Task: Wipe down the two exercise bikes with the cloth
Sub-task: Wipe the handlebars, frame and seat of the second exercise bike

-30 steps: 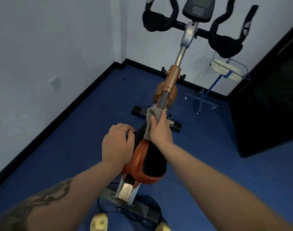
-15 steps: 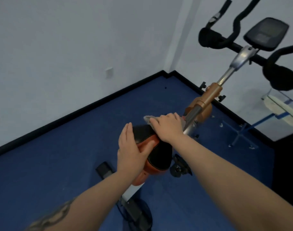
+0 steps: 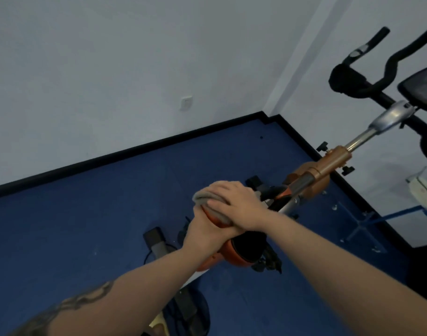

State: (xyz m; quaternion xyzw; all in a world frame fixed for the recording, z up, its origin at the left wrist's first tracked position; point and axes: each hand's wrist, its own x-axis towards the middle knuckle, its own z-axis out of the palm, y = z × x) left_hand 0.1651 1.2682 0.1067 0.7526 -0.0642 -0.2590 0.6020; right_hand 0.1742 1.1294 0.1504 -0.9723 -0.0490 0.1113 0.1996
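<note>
The grey cloth (image 3: 204,198) lies bunched on the front part of the bike's orange and black saddle (image 3: 241,253), and your right hand (image 3: 236,204) lies flat on top of it, fingers stretched out toward the left and pressing it down. Only a rolled edge of the cloth shows beyond your fingertips and a strip under your palm; the rest is hidden under the hand.

Your left hand (image 3: 205,232) sits just beneath and behind the right one, against the left side of the saddle, with your right wrist crossing over it. Its fingers are covered, so you cannot tell whether they curl round the saddle or only rest on it.

The exercise bike (image 3: 328,163) runs away from you up to the right: an orange frame tube, a silver stem, then black handlebars (image 3: 353,83) and a dark console (image 3: 423,88) at the right edge. Its base feet stand on the blue floor (image 3: 86,226), close to the black skirting and the pale wall (image 3: 110,69), which carries a small white socket plate (image 3: 186,103).
</note>
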